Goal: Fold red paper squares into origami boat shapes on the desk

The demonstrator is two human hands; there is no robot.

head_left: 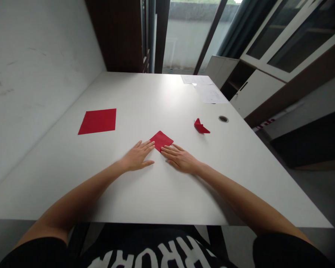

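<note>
A folded square of red paper (161,140) lies on the white counter (145,100), one corner pointing toward the person, between the left grip (138,155) and the right grip (180,159). Both grips are spread flat, pinching nothing, with the left fingertips (150,144) and right fingertips (164,150) touching its lower edges. A flat red sheet (97,121) lies well left, a folded red piece (201,127) right.

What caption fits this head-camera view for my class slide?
Left hand and right hand touch a folded red paper square on a white table.
</note>
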